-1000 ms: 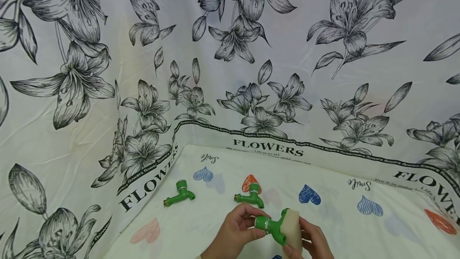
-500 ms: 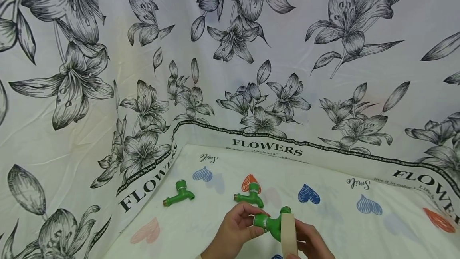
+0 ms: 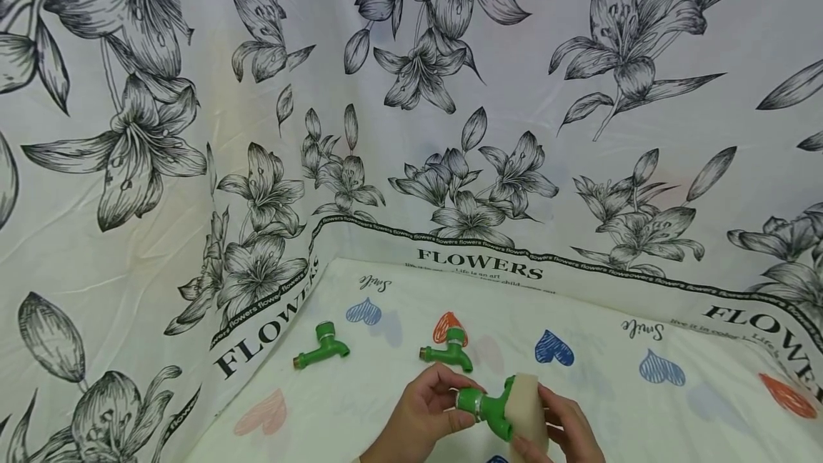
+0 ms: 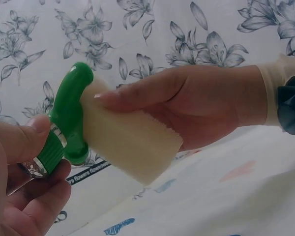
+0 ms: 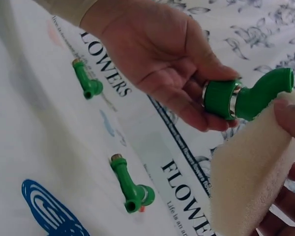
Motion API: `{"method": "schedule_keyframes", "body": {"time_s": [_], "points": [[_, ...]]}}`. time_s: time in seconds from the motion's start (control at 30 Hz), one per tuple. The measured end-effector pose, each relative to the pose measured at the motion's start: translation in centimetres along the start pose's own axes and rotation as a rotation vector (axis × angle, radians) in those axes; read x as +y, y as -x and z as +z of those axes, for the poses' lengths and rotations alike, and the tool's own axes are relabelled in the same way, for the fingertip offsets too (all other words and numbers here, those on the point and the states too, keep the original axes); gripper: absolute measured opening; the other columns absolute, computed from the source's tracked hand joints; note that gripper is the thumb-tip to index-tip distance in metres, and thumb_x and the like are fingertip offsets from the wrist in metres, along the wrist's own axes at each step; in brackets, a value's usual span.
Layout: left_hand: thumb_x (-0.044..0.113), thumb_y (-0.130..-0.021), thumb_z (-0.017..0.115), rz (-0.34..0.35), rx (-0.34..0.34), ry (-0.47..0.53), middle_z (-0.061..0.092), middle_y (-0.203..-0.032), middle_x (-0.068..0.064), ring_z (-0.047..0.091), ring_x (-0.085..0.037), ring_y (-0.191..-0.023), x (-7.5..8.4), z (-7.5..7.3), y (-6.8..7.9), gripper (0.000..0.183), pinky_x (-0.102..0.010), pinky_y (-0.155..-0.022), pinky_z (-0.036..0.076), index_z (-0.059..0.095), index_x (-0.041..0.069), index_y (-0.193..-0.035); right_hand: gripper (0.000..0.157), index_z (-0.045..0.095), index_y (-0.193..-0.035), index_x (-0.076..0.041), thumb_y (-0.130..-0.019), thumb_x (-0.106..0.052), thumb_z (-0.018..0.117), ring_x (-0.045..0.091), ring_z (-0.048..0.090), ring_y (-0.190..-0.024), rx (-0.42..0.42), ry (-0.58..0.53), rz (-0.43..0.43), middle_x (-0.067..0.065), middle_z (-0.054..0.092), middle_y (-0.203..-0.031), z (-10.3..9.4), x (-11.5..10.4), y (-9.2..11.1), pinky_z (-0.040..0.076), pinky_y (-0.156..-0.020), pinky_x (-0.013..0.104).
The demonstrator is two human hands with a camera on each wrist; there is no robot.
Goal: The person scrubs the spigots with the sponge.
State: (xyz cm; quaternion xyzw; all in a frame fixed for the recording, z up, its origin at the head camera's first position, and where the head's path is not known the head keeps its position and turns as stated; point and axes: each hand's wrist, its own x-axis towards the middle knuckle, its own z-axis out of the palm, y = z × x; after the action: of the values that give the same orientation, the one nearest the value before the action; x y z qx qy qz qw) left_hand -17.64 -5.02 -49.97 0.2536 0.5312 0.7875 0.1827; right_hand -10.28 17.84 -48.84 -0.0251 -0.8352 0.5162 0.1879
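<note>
1. Green plastic faucet (image 3: 494,409), chrome-coloured ring below its knob: held up over the cloth in front of the person, between both hands, knob toward the left hand.
2. Left hand (image 3: 424,411): thumb and fingers gripping the faucet by its knob end.
3. Right hand (image 3: 567,426): gripping a cream sponge block (image 3: 527,409), thumb on one face, fingers behind.
4. Sponge touches the faucet body on the side away from the knob.
5. Second green faucet (image 3: 450,356): lying just beyond the left hand, brass-coloured end to the left in head view.
6. Third green faucet (image 3: 323,349): left of the second, well apart, similar orientation.
7. Under them: white cloth (image 3: 617,420), printed hearts and "Smile".
8. Behind: lily-print curtain (image 3: 514,84), "FLOWERS" border along the bottom.
</note>
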Motion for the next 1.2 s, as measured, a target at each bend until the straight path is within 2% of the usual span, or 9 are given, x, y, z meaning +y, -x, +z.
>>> {"method": "schedule_keyframes", "body": {"time_s": [0.17, 0.37, 0.6, 0.77, 0.9, 0.97, 1.1, 1.2], "points": [[0.003, -0.099, 0.08, -0.007, 0.001, 0.002, 0.066, -0.137, -0.02, 0.069, -0.022, -0.118, 0.0, 0.3, 0.1, 0.046, -0.035, -0.099, 0.059, 0.055, -0.011, -0.135, 0.07, 0.062, -0.147, -0.002, -0.089, -0.023, 0.095, 0.026, 0.065, -0.106, 0.055, 0.083, 0.062, 0.007, 0.065, -0.125, 0.1, 0.9, -0.6, 0.06, -0.083, 0.026], [0.002, -0.1, 0.079, -0.019, -0.001, 0.01, 0.066, -0.137, -0.021, 0.069, -0.024, -0.12, 0.1, 0.6, 0.2, 0.043, -0.035, -0.099, 0.059, 0.056, -0.009, -0.135, 0.069, 0.06, -0.149, -0.001, -0.092, -0.023, 0.093, 0.03, 0.064, -0.108, 0.084, 0.066, 0.121, 0.012, 0.064, -0.127, 0.2, 1.2, -0.8, 0.058, -0.083, 0.023], [0.001, -0.1, 0.079, 0.013, -0.003, -0.012, 0.064, -0.139, -0.024, 0.069, -0.024, -0.121, 0.0, 0.4, 0.1, 0.044, -0.035, -0.1, 0.059, 0.055, -0.011, -0.135, 0.066, 0.061, -0.147, -0.002, -0.092, -0.02, 0.093, 0.026, 0.066, -0.105, 0.071, 0.05, 0.07, 0.008, 0.065, -0.125, 0.5, 0.4, 0.2, 0.06, -0.084, 0.025], [0.002, -0.101, 0.078, 0.007, 0.006, -0.002, 0.065, -0.139, -0.022, 0.069, -0.024, -0.123, 0.0, 0.4, 0.1, 0.045, -0.037, -0.101, 0.058, 0.053, -0.01, -0.137, 0.062, 0.063, -0.145, -0.003, -0.091, -0.015, 0.093, 0.023, 0.069, -0.104, 0.017, -0.044, 0.039, 0.005, 0.067, -0.124, 0.2, -0.3, 0.5, 0.062, -0.086, 0.029], [0.003, -0.102, 0.078, -0.003, 0.011, 0.007, 0.065, -0.139, -0.02, 0.069, -0.024, -0.123, -0.1, 0.3, 0.1, 0.046, -0.038, -0.102, 0.058, 0.053, -0.009, -0.138, 0.059, 0.063, -0.145, -0.004, -0.092, -0.009, 0.089, 0.025, 0.071, -0.104, -0.058, -0.231, 0.13, 0.01, 0.069, -0.126, -0.3, -0.7, 0.5, 0.061, -0.087, 0.031], [0.003, -0.102, 0.078, -0.007, 0.017, 0.008, 0.065, -0.139, -0.019, 0.069, -0.024, -0.122, -0.1, 0.3, 0.2, 0.045, -0.037, -0.101, 0.059, 0.053, -0.009, -0.138, 0.057, 0.062, -0.146, -0.001, -0.094, -0.003, 0.085, 0.028, 0.071, -0.104, -0.102, -0.313, 0.148, 0.015, 0.069, -0.126, -0.5, -0.9, 0.6, 0.062, -0.086, 0.032], [0.003, -0.102, 0.078, -0.01, 0.034, 0.008, 0.065, -0.138, -0.019, 0.07, -0.024, -0.12, 0.0, 0.3, 0.2, 0.043, -0.036, -0.099, 0.059, 0.055, -0.006, -0.137, 0.053, 0.063, -0.143, 0.001, -0.093, 0.007, 0.081, 0.031, 0.072, -0.103, -0.163, -0.363, 0.075, 0.017, 0.07, -0.126, -0.9, -1.5, 0.8, 0.063, -0.085, 0.037], [0.003, -0.102, 0.078, -0.012, 0.037, 0.017, 0.065, -0.138, -0.02, 0.07, -0.024, -0.12, 0.1, 0.4, 0.2, 0.043, -0.036, -0.1, 0.059, 0.055, -0.005, -0.137, 0.052, 0.065, -0.14, -0.002, -0.092, 0.007, 0.082, 0.031, 0.072, -0.101, -0.159, -0.345, 0.024, 0.014, 0.071, -0.124, -1.0, -1.9, 1.0, 0.064, -0.085, 0.038]]}}
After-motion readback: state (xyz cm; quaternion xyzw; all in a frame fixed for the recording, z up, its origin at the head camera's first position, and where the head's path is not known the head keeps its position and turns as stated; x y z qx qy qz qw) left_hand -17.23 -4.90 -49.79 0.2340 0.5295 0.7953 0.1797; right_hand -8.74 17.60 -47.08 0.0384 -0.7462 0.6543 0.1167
